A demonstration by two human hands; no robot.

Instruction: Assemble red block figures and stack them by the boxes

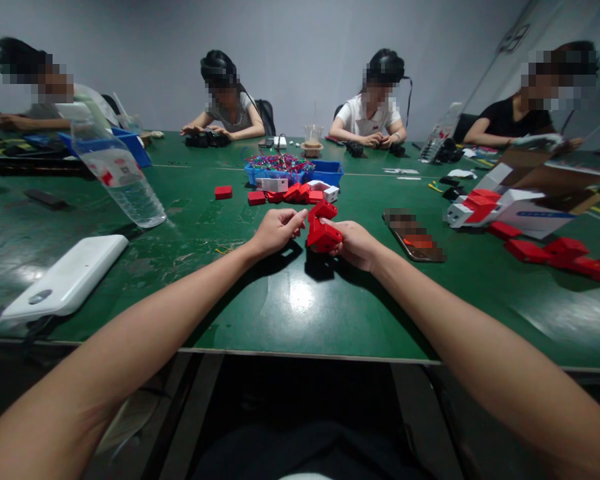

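The right hand (356,245) grips boxy red plastic pieces (324,239) above the glossy green tabletop (260,327). Just beside them, the left hand (276,232) has its fingers curled; whether it pinches anything, I cannot tell. Beyond lie small red and white blocks (257,198), before a blue bin (251,178) of coloured wires (280,163).

Workshop, shared-bench type, one long scuffed green worktable (230,320), blue bin (251,176) heaped with coloured wires (280,163), red box-shaped parts (325,237) in clusters, four people (374,120) seated along far side, plain wall (300,53).
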